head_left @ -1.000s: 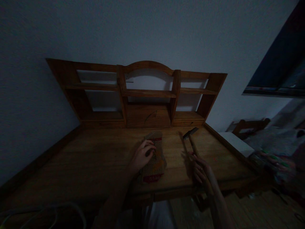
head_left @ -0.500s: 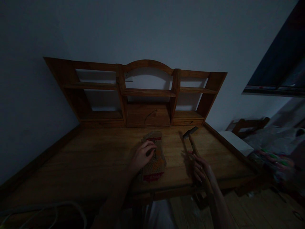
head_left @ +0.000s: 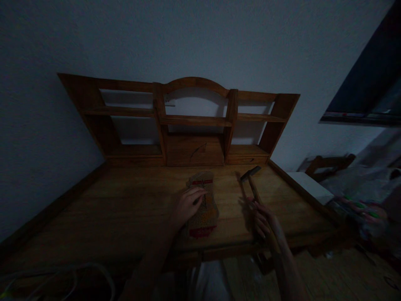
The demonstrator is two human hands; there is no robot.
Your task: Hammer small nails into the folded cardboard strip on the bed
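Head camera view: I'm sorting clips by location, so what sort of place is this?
Probably a room in a home, dimly lit: a wooden desk with a shelf unit stands against a plain wall, with a dark window at the right.

Dim wall [head_left: 194, 37], dark window [head_left: 366, 83]

Dark-headed, wooden-handled hammer [head_left: 253, 184], aslant, to the right of a flat packet [head_left: 208, 215] (red near both ends, orange between)
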